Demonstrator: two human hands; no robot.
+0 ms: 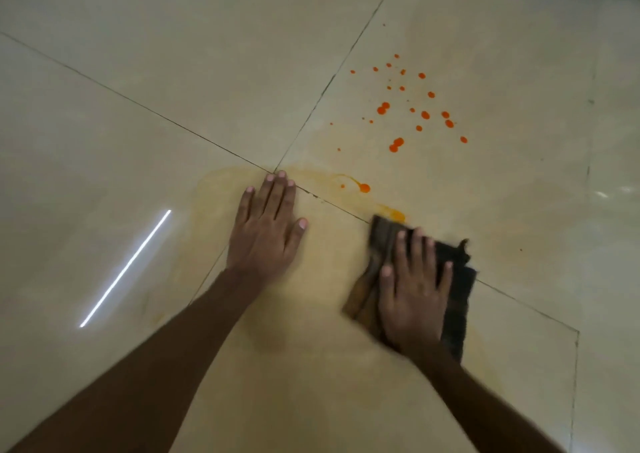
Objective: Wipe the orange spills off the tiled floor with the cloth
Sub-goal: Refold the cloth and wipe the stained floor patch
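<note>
Two bare forearms reach in from the bottom edge toward the tiled floor (pixel 138 72), both hands palm down. Flat on the dark cloth (pixel 453 279) lies the right hand (pixel 414 290), its fingers spread and pressing rather than gripping, so nothing is clamped; the open palm likely spreads weight over the fabric so that it drags evenly across the tile. That cloth is bunched and folded under the palm, its far corner touching a wet orange blob (pixel 396 214) just past a grout line, which suggests this smear is the stroke's target. Well apart from it, the left hand (pixel 268 231) rests open and empty on the floor, fingers nearly together and thumb out, with its fingertips at the crossing where four tiles meet. I judge it is there as a prop, carrying the leaning body's weight so the other arm can scrub freely. Around and between both hands the tile carries a pale yellow film (pixel 221 196), probably thinned spill that needs another pass. Beyond the cloth sits a larger drop with a curved tail (pixel 363 188), and farther off a scatter of bright orange drops (pixel 408 106) lies untouched. Much of the job seems left, and the reach must lengthen to get there
</note>
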